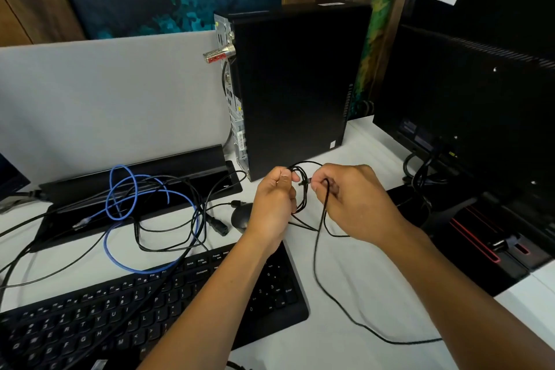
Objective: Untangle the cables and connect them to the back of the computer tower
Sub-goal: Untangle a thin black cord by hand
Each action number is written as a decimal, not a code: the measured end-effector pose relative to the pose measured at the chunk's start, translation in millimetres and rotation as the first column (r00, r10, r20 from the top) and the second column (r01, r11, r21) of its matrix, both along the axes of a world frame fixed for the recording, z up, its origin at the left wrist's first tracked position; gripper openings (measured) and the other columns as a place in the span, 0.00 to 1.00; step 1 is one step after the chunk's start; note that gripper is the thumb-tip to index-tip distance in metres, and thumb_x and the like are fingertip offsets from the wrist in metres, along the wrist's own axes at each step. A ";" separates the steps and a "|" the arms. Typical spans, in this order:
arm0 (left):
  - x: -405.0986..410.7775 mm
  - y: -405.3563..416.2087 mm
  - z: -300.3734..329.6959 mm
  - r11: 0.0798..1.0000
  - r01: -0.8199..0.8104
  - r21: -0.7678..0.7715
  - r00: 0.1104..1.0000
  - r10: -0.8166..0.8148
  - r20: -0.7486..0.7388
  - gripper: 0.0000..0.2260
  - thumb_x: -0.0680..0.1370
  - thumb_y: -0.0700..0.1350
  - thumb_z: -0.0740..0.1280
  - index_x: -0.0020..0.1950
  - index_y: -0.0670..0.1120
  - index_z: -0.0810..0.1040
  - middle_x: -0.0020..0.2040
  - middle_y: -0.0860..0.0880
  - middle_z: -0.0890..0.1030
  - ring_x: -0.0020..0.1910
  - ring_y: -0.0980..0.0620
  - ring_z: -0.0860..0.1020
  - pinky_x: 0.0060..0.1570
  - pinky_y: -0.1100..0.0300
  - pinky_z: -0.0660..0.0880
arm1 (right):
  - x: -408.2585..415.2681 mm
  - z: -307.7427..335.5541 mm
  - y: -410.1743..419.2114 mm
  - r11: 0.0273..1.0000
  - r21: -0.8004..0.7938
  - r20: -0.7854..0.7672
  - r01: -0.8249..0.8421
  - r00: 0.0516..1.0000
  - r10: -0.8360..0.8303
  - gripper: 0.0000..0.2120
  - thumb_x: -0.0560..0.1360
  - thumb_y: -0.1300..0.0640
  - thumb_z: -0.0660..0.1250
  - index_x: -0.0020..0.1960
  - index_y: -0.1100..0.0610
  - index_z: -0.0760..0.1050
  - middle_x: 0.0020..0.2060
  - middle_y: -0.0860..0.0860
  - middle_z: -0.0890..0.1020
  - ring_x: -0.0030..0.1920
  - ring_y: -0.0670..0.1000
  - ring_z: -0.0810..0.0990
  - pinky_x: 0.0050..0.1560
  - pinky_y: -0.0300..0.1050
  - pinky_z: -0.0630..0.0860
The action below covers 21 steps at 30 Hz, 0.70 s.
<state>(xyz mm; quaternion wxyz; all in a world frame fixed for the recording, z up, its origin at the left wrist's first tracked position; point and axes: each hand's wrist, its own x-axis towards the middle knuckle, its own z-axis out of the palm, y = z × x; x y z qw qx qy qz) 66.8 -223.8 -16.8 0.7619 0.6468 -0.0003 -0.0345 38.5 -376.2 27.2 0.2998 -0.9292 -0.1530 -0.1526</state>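
Black thin cable [318, 264] is bunched up in small loops between the two hands, just in front of the computer tower [295, 90]. The left hand [274, 200] is curled round the loops and pinches them at the top. The right hand [350, 198] pinches one strand of the same cable, close to what looks like its plug end. The rest of this cable runs down across the white tabletop [345, 294] toward the person.

This looks like the untangling step. No cable from the pile is plugged in yet, as far as can be seen.

More cables lie in a heap to the left: a blue cable [120, 189] in big loops, and a thick black power cable [217, 225] beside the mouse [241, 216]. A keyboard [126, 309] sits near the person.

The back of the tower, with its metal ports [232, 99], faces left. Next, the plug end probably needs to be pulled out through the loops so the knot opens. Pulling hard could make it tighter, so slow pulls seem best. Then the plug has to go round to the left side of the tower.
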 end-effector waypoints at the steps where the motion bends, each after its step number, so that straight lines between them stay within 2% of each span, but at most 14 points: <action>1: -1.5 -0.9 -0.3 1.000 -0.002 0.017 1.000 0.001 0.008 0.14 0.87 0.45 0.54 0.48 0.44 0.76 0.28 0.53 0.64 0.28 0.55 0.62 0.33 0.59 0.63 | 1.9 -2.6 -0.8 1.000 -0.006 -0.026 -0.006 1.000 0.006 0.06 0.81 0.59 0.67 0.46 0.53 0.81 0.29 0.45 0.77 0.31 0.47 0.75 0.34 0.38 0.73; 6: -3.4 -1.5 7.3 0.986 0.046 -0.159 0.995 -0.059 -0.079 0.13 0.88 0.45 0.53 0.54 0.41 0.75 0.26 0.52 0.64 0.27 0.54 0.63 0.35 0.58 0.65 | 5.8 -14.6 -1.3 0.988 0.049 -0.030 -0.148 0.988 0.150 0.08 0.83 0.58 0.64 0.48 0.54 0.80 0.33 0.48 0.79 0.34 0.50 0.78 0.36 0.44 0.76; 10: -7.2 -1.1 10.8 0.962 0.082 -0.260 0.987 -0.114 -0.109 0.15 0.88 0.44 0.53 0.48 0.44 0.77 0.28 0.51 0.61 0.26 0.54 0.60 0.34 0.60 0.64 | 16.1 -31.1 -3.4 0.997 -0.047 0.118 -0.066 0.990 0.071 0.07 0.82 0.62 0.65 0.51 0.58 0.82 0.39 0.50 0.80 0.39 0.49 0.77 0.41 0.48 0.77; 12: -8.1 -1.8 14.0 0.935 0.095 -0.341 0.984 -0.141 -0.113 0.17 0.87 0.44 0.54 0.44 0.46 0.78 0.29 0.51 0.60 0.27 0.54 0.58 0.32 0.60 0.63 | 16.4 -38.4 -1.4 1.000 0.018 0.200 -0.026 0.980 0.021 0.06 0.80 0.65 0.68 0.53 0.58 0.82 0.41 0.51 0.79 0.40 0.50 0.77 0.41 0.45 0.77; 14: -8.4 -2.4 17.3 0.918 0.122 -0.378 0.979 -0.175 -0.109 0.17 0.87 0.43 0.54 0.45 0.45 0.78 0.29 0.50 0.59 0.27 0.54 0.57 0.30 0.61 0.63 | 14.1 -42.7 2.5 0.987 0.163 0.226 0.000 0.973 -0.037 0.05 0.79 0.64 0.71 0.51 0.55 0.81 0.42 0.50 0.77 0.39 0.49 0.77 0.38 0.38 0.75; 16: -10.5 -3.5 19.2 0.910 0.161 -0.381 0.971 -0.215 -0.102 0.15 0.87 0.44 0.55 0.47 0.43 0.78 0.29 0.51 0.60 0.27 0.54 0.56 0.29 0.62 0.62 | 14.2 -44.7 5.6 0.939 0.340 0.171 0.040 0.980 -0.104 0.08 0.78 0.63 0.72 0.49 0.53 0.75 0.43 0.50 0.78 0.42 0.49 0.79 0.38 0.37 0.76; 18: -12.4 -3.1 19.5 0.905 0.187 -0.383 0.967 -0.239 -0.093 0.15 0.87 0.44 0.55 0.48 0.42 0.78 0.28 0.52 0.60 0.27 0.55 0.57 0.31 0.60 0.60 | 15.0 -43.6 8.0 0.857 0.508 0.030 0.084 0.993 -0.115 0.15 0.77 0.66 0.71 0.51 0.49 0.70 0.49 0.50 0.79 0.50 0.49 0.83 0.42 0.40 0.81; 20: -11.9 -3.1 19.9 0.903 0.188 -0.387 0.965 -0.242 -0.097 0.15 0.87 0.44 0.56 0.48 0.42 0.78 0.29 0.51 0.60 0.27 0.55 0.57 0.32 0.60 0.59 | 14.9 -41.3 7.4 0.848 0.524 -0.064 0.083 0.996 -0.058 0.17 0.79 0.69 0.67 0.55 0.47 0.69 0.54 0.49 0.80 0.54 0.49 0.83 0.47 0.43 0.82; 21: -11.5 -3.5 20.7 0.902 0.183 -0.391 0.966 -0.240 -0.101 0.14 0.87 0.44 0.56 0.48 0.41 0.77 0.29 0.51 0.60 0.27 0.55 0.57 0.31 0.60 0.59 | 15.0 -39.6 6.0 0.861 0.505 -0.096 0.060 0.995 -0.013 0.17 0.80 0.69 0.64 0.57 0.47 0.70 0.52 0.49 0.82 0.52 0.49 0.83 0.47 0.44 0.81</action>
